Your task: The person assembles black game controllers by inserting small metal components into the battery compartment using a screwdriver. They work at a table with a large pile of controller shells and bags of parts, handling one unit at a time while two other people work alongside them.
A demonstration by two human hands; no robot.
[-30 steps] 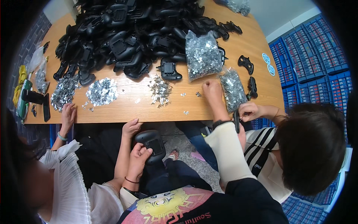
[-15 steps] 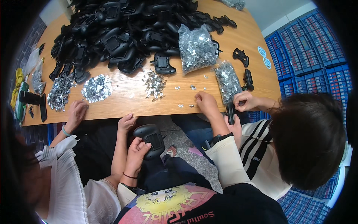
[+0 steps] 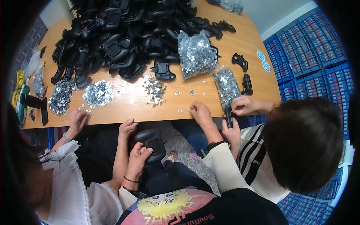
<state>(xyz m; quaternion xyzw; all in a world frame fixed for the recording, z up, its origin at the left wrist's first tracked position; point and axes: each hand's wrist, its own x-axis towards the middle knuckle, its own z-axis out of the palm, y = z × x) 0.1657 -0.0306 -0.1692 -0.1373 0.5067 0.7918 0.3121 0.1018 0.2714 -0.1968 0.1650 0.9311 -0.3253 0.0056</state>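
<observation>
My left hand [image 3: 138, 156] grips a black game controller [image 3: 154, 144] by its lower left side, below the table edge, with the thumb on its back near a rectangular recess. At the table's front, my right hand [image 3: 201, 114] pinches at a small silvery metal piece [image 3: 189, 110], mostly hidden by the fingertips. Left of it lies a similar metal piece [image 3: 180, 111], and several more lie behind. A loose heap of these metal pieces [image 3: 153, 90] sits farther left on the table.
Many black controllers [image 3: 116, 48] are piled at the back. Bags of metal pieces [image 3: 197, 52] stand right of them. A co-worker's hands [image 3: 231, 129] hold a black part at the right; another person's hand [image 3: 78, 120] rests on the left table edge [image 3: 108, 122]. Blue crates [image 3: 300, 48] stand at right.
My right hand has moved slightly left and down, and its fingertips have closed at a metal piece that lay on the table. My left hand still holds the controller, slightly turned.
</observation>
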